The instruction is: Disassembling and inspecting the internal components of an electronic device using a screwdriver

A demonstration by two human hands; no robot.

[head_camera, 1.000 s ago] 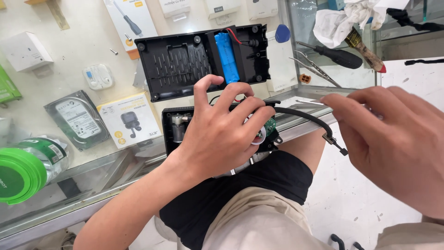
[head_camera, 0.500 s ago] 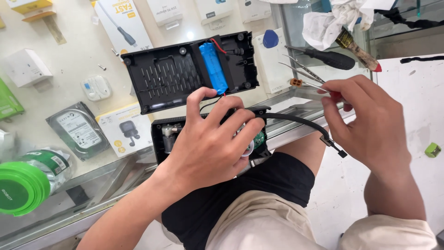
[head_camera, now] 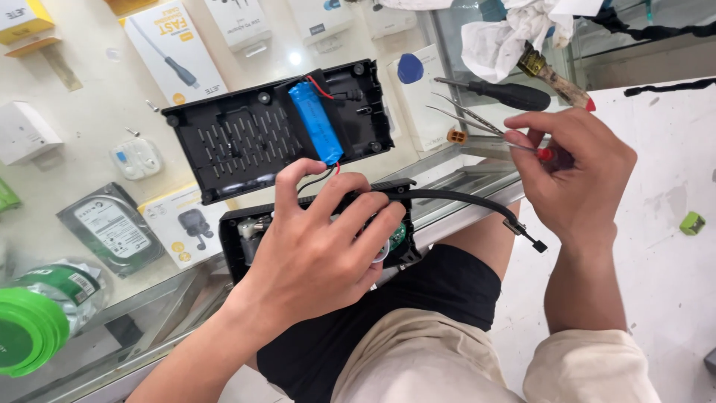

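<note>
Left hand (head_camera: 317,250) is down flat over the open black device body (head_camera: 250,239), fingers spread and curled around it, pinning it at the near edge of the glass counter (head_camera: 89,160). The body overhangs that edge, above the person's lap, and the hand hides most of its insides; a bit of green circuit board (head_camera: 397,235) peeks out past the fingertips. A black hose (head_camera: 462,201) runs out from the body to the right and ends in mid-air.

Right hand (head_camera: 574,175) hovers off the counter's right edge, fingers pinched tight on a thin tool with a red handle (head_camera: 546,154) — likely a small screwdriver, though the grip covers most of it.

Just behind the body lies the black back cover (head_camera: 246,138), inside up, with a blue cylindrical battery (head_camera: 315,123) seated in it; red and black wires lead from the battery towards the body. Further right on the glass: tweezers (head_camera: 462,116), a black-handled screwdriver (head_camera: 507,93) and a crumpled white cloth (head_camera: 507,37). A green tape roll (head_camera: 30,332) sits at the near left corner.
</note>
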